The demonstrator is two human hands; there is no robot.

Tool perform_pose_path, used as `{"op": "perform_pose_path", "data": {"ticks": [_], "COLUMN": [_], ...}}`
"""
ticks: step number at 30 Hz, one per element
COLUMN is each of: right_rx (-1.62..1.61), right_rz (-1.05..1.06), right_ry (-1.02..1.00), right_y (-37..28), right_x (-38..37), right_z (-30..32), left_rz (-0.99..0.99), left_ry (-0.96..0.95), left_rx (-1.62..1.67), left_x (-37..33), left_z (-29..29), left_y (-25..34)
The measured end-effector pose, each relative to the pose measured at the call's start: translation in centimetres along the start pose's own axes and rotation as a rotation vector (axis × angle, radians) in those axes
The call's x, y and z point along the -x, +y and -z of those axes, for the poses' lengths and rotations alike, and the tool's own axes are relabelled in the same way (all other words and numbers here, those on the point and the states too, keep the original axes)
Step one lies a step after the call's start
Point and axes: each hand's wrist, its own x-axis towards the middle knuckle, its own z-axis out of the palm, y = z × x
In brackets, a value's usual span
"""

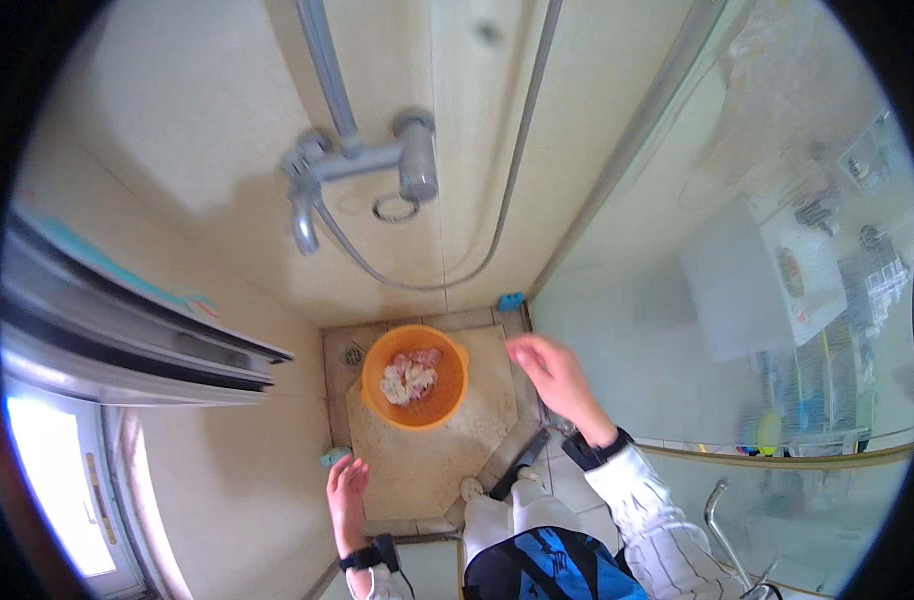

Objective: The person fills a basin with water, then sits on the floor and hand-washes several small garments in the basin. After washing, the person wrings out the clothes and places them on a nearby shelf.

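An orange plastic basket [450, 403] stands on the shower floor ahead of me. Crumpled white and pinkish cloth [409, 379] lies in its bottom. My right hand [554, 378] hovers to the right of the basket, apart from it, fingers stretched loosely leftward and holding nothing visible. Lower left of the basket is my left hand [348, 488], its fingers slightly bent and apart, with nothing seen in it. A small teal object [334, 456] shows just beyond the left fingertips; whether they touch cannot be made out. Both wrists wear black bands.
A grey shower mixer [357, 160] with a looping hose [517, 165] is fixed to the wall ahead. A floor drain [353, 355] lies left of the basket. Glass panels [617, 330] stand at right, with a metal handle [715, 505]. A blue object [511, 301] sits in the corner.
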Motion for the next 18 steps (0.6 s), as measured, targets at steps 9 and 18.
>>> {"op": "perform_pose_path", "data": {"ticks": [9, 18], "right_rx": [-0.425, -0.796], "right_rz": [-0.009, -0.140], "right_ry": [0.097, -0.045], "right_y": [-6.1, -5.8], "right_x": [-17.9, -19.4], "right_z": [-9.5, -9.0], "left_rz": [-0.157, -0.127], "left_ry": [0.184, 0.369], "left_rx": [0.073, 0.128], "left_x": [13.1, 20.2], "left_z": [-0.8, 0.4], "left_y": [7.6, 8.0]}}
